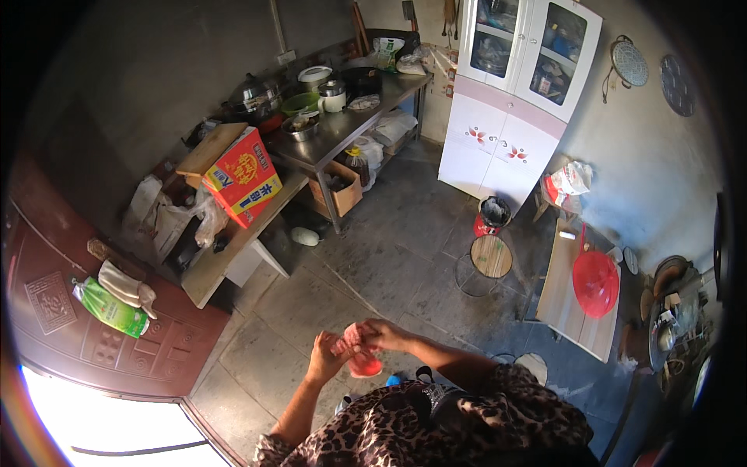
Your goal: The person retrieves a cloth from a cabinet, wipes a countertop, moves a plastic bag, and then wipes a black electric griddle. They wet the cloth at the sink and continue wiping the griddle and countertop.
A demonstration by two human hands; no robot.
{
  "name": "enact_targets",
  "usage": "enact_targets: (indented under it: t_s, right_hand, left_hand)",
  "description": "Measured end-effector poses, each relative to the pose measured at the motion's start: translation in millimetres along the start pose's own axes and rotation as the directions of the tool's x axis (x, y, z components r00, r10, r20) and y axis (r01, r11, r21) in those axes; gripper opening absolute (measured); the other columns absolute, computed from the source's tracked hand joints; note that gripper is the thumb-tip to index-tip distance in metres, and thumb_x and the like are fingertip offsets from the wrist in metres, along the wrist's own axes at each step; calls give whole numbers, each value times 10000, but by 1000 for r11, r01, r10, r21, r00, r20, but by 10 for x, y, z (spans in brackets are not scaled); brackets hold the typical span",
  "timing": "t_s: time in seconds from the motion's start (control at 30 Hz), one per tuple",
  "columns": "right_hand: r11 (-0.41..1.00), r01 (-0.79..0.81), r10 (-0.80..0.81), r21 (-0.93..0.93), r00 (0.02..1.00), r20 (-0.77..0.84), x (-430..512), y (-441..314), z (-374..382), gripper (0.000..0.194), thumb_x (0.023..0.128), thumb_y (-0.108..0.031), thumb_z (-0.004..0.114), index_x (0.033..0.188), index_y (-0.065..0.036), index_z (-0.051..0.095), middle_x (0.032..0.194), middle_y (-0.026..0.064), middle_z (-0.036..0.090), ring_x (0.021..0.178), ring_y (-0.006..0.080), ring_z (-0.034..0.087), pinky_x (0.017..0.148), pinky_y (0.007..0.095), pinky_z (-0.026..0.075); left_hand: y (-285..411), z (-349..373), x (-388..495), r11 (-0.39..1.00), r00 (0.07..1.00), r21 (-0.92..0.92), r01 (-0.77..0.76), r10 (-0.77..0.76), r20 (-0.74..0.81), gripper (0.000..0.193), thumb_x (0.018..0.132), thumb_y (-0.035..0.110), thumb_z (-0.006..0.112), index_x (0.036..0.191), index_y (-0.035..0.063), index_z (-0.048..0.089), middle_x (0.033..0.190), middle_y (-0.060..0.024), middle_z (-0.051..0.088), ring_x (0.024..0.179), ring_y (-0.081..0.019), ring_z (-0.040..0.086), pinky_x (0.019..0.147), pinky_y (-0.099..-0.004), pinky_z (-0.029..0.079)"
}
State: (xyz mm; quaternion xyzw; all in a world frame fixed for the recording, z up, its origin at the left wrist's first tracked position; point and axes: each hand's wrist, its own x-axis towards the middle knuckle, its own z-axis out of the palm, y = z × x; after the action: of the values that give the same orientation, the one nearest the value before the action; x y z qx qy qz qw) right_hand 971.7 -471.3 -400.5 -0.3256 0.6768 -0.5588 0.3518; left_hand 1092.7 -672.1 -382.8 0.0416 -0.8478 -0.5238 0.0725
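Note:
Both hands are close together in front of the body, low in the view. My left hand [328, 355] grips the near-left side of a red cloth-like item [365, 365]; whether it is a cloth or a glove I cannot tell. My right hand [376, 337] holds the item's upper part, its fingers pinched on it. A brighter red part hangs below the fingers over the tiled floor [257, 350]. Leopard-print clothing covers my arms' upper parts and body.
A steel table [335, 131] with pots stands ahead, beside a wooden bench [233, 257] bearing a red-yellow carton [248, 175]. A round-topped stool [491, 257] and a bin [495, 215] stand by the white cabinet [496, 134]. Right, a low table [560, 292] bears a red plastic basket [595, 284].

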Motion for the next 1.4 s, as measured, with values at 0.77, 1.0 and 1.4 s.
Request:
enact_targets:
  t_s: [0.77,1.0,1.4]
  right_hand:
    - [698,469,22,541,741,-671,2303,354,-5377,586,1039,-444,373,1530,-127,333,1489,125,456,1345,278,461,1099,472,372]
    - [848,373,-67,376,780,-623,3257,490,-6858,532,1028,-418,368,1400,-46,449,1354,138,541,1229,296,548,1036,414,472]
    - [326,148,58,934,983,-176,5536,322,-9619,503,1062,-423,323,1326,-38,510,1289,156,596,1169,311,592,1038,457,457]
  left_hand:
    - [1071,1743,6944,792,530,-511,-333,606,593,398,889,10,623,1280,56,564,1168,-107,654,1125,-227,623,950,-356,499]
    - [1139,2181,8754,885,515,-447,-127,444,733,512,857,122,716,1335,83,536,1266,-123,595,1153,-229,606,960,-348,503]
    - [467,1758,11355,986,993,-137,-94,103,60,289,972,150,610,1243,52,609,1184,-104,665,1053,-208,661,853,-348,563]
